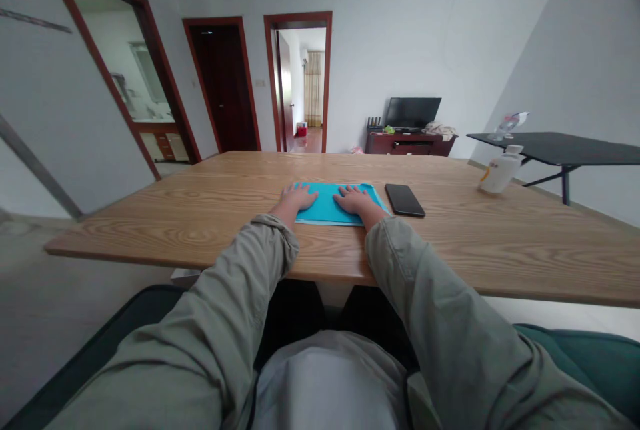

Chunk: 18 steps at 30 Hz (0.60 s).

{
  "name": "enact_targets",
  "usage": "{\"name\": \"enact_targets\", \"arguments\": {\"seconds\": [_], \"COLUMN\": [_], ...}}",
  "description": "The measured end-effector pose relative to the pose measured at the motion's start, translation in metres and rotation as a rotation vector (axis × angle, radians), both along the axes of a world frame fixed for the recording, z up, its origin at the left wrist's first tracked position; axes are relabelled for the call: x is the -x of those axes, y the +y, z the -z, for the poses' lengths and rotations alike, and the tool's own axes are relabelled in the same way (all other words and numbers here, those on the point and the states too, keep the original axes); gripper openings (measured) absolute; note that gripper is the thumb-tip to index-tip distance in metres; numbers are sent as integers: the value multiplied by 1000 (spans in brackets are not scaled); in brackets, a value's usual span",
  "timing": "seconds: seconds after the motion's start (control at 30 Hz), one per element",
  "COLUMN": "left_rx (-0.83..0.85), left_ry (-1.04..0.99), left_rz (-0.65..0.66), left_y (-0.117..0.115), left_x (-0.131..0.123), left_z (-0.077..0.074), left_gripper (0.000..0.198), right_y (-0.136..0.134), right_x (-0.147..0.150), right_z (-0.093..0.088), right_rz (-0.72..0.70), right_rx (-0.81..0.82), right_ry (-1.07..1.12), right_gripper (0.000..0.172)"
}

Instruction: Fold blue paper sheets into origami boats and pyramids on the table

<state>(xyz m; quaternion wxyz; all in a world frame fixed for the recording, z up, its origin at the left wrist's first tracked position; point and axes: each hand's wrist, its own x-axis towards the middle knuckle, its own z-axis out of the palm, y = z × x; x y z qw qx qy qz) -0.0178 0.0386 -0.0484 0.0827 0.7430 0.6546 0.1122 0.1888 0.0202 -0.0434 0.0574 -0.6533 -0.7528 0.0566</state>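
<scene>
A turquoise sheet of paper [329, 205] lies flat on the wooden table [225, 210] in front of me. My left hand [299, 197] rests palm down on its left part, fingers stretched out. My right hand [354, 199] lies flat on its right part, fingers also spread. Neither hand holds anything. Both arms wear grey-green sleeves.
A black phone [405, 200] lies just right of the paper. A white bottle [499, 169] stands at the table's far right. Behind are a dark side table [560, 147], a TV stand with a screen [412, 113], and several doorways.
</scene>
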Motion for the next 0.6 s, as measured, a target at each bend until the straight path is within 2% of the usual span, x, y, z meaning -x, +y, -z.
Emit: {"name": "enact_targets", "arguments": {"seconds": [0.1,0.23,0.3,0.37,0.43,0.47,0.6], "left_rx": [-16,-21,-15,-10,-4,0,11], "left_ry": [-13,-29,-18,1,22,35,82], "left_rz": [-51,-82,-84,-79,-81,-90,-142], "left_y": [1,6,8,9,8,7,2], "left_x": [18,30,32,34,38,40,49], "left_z": [-2,-2,-2,-2,-3,-4,-8], "left_gripper": [75,73,74,74,73,72,69], "right_y": [3,5,3,-2,-14,-23,-76], "right_x": [-23,-30,-27,-22,-14,-9,7], "right_z": [1,5,4,-4,-24,-40,-125], "right_rz": [46,79,55,-27,-142,-178,-400], "right_rx": [-19,-25,-38,-36,-35,-84,-382], "right_ry": [-15,-6,16,74,193,265,515], "right_gripper": [73,74,71,65,54,51,48]}}
